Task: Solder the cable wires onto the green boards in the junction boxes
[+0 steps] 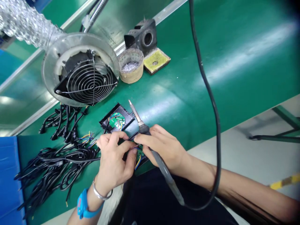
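My right hand [166,148] is wrapped around a soldering iron [164,167], whose bare metal tip points up and away from me. Its fingertips also reach down to a black housing [146,162] with a green circuit board and coloured wires [138,161] in it. My left hand [116,157] is closed at the same housing, thumb and forefinger pinching thin wires; the fingers partly hide them. Just beyond lies a second black housing [111,118] holding a round green circuit board [117,121] with coloured wires.
Black cables [70,159] with bared coloured ends lie left on the green bench [246,78]. A fume extractor fan [93,86] hangs over the back left. Behind are a tub with solder bits [131,75], a yellow sponge [157,60] and an iron holder [147,39]. The iron's cord [206,81] loops on the right.
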